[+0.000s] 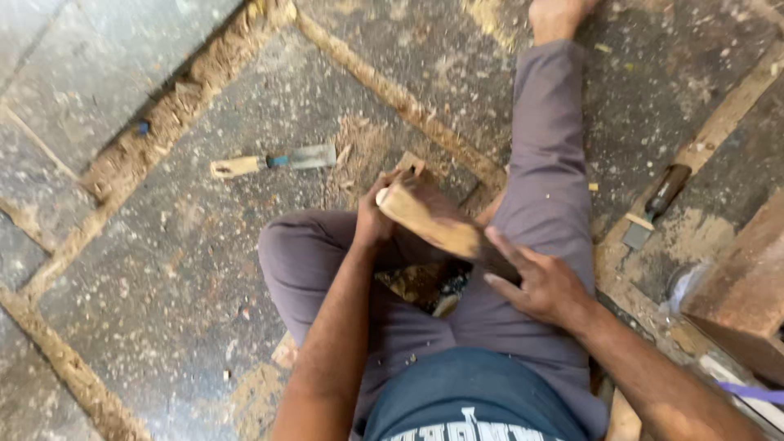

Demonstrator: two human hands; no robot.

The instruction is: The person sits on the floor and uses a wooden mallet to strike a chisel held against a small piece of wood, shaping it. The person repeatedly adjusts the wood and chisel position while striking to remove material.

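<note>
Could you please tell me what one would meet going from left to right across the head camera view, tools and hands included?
Pale-handled chisel on the floor → left hand → wooden piece held in both hands → right hand → dark-handled chisel → wooden block at the right edge.

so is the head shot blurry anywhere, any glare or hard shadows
Head view: the right hand and the wooden piece look slightly motion-smeared; the chisel on the floor is fairly sharp, its blade faintly shiny; light is soft and even, no hard shadows.
</note>
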